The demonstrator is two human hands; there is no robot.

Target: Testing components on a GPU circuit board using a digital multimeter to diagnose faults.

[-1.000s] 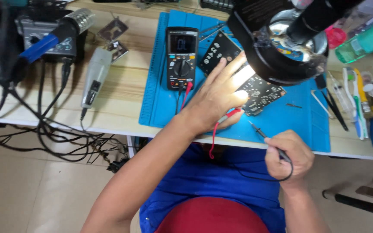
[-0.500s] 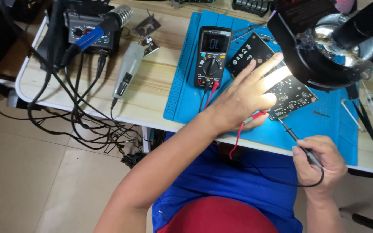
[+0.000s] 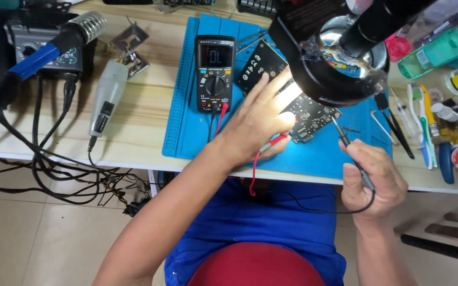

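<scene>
Nearest me, the right hand (image 3: 372,177) is closed around the black probe (image 3: 348,145), tip toward eleven o'clock. The left hand (image 3: 255,124), fingers spread, pins the red probe (image 3: 271,143) on the circuit board (image 3: 308,114). A slipping tip might short neighbouring contacts. Farther off sits the meter (image 3: 214,74).
</scene>
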